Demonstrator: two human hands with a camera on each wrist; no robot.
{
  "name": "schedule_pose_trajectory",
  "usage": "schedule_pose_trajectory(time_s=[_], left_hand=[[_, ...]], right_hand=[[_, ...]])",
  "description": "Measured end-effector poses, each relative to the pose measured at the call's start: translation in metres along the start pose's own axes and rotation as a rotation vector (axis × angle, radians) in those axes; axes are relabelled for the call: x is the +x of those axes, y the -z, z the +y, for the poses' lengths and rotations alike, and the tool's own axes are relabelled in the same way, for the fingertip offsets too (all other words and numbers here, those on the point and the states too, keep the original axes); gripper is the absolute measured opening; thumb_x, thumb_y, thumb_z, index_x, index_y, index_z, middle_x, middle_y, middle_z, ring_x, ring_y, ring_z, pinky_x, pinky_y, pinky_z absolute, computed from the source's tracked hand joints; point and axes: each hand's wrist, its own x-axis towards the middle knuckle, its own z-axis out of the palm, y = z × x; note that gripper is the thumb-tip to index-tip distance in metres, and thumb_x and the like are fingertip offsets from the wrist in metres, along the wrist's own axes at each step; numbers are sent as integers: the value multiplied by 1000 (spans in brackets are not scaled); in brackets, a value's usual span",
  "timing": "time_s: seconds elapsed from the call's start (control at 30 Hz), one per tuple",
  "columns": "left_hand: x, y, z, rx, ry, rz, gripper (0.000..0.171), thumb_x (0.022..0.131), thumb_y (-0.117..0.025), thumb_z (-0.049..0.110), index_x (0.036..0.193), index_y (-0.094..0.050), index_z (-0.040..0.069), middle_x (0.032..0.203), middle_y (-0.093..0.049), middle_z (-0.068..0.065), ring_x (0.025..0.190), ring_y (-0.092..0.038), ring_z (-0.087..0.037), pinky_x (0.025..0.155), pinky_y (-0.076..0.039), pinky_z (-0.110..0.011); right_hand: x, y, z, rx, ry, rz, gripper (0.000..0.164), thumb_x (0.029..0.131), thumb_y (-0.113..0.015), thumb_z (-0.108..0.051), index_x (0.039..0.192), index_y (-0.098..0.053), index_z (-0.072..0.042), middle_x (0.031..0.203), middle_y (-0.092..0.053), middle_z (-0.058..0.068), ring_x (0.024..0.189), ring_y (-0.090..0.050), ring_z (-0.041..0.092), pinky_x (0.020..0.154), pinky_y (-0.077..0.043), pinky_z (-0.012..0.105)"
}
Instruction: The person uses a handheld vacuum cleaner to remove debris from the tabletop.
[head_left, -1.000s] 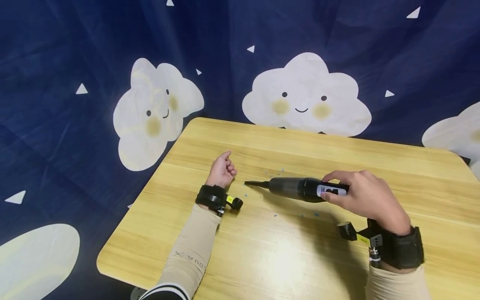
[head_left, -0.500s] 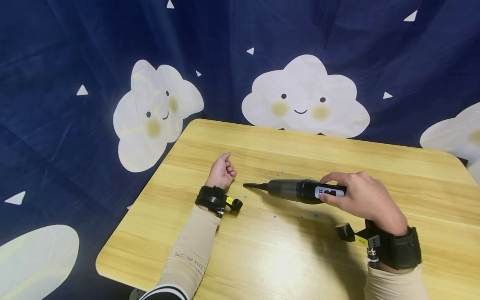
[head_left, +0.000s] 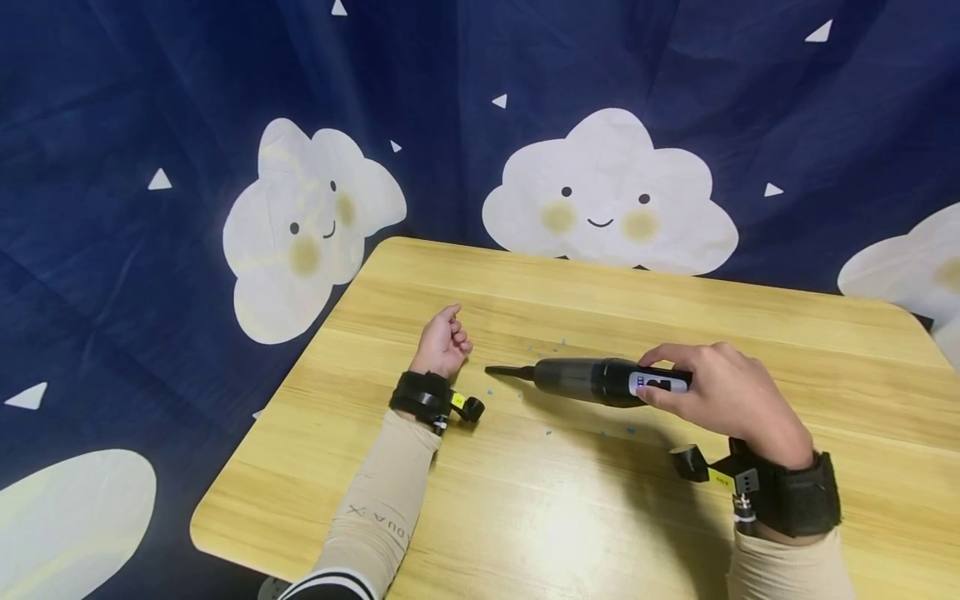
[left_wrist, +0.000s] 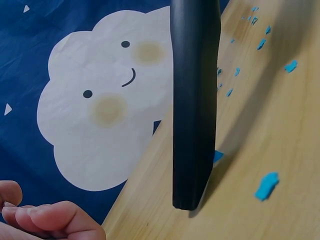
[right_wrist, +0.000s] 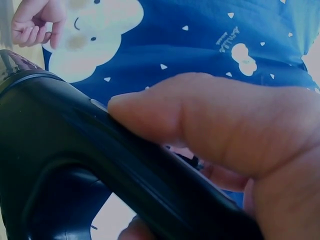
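My right hand [head_left: 723, 392] grips the handle of a black handheld vacuum cleaner [head_left: 573, 377], thumb along one side in the right wrist view. Its narrow flat nozzle [left_wrist: 194, 125] points left and slants down, with the tip close to the wooden tabletop; whether it touches cannot be told. Small blue scraps [left_wrist: 267, 186] lie scattered around and beyond the nozzle. My left hand [head_left: 442, 342] rests on the table to the left of the nozzle tip, palm side turned right, fingers loosely curled around nothing. In the left wrist view only some of its fingertips [left_wrist: 55, 217] show.
The wooden table [head_left: 420, 525] has rounded corners. A dark blue curtain [head_left: 450, 67] with smiling clouds hangs behind and to the left of it. Both wrists wear black straps with small cameras, the right one [head_left: 795, 492] near the table's right part.
The vacuum cleaner and my right hand have shifted very slightly left. My left hand stays where it was.
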Motion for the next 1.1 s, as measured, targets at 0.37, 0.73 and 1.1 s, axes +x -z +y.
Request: schedule_pose_trajectory(time_s=[0.37,0.73,1.1], left_hand=[[0,1,-1,0,7,1,30,95,-57,22,74,-36,17,59,-28,7,52,-29,-7,46,-24,-18],[-1,1,0,1,10,-2,30,95,-57,22,74,-36,17,58,-28,7,52,-29,-7,45,-24,-18],[0,0,-1,25,6,-10,26,95,-56,21,77,-38,16,60,-29,7,54,-30,-8,47,-25,-19]], right_hand=[[1,-2,0,4,-1,-1,34,79,-74,-40,105,-68,-19,58,-52,-8,49,-43,8,44,-35,28],[4,-5,3,47,16,0,33,81,-73,-39,105,-68,-17,59,-54,-7,47,-43,7,45,-36,28],[2,-2,10,88,-12,-14,31,82,-73,-38,105,-66,-19,59,-57,-7,45,-43,7,43,-36,28]])
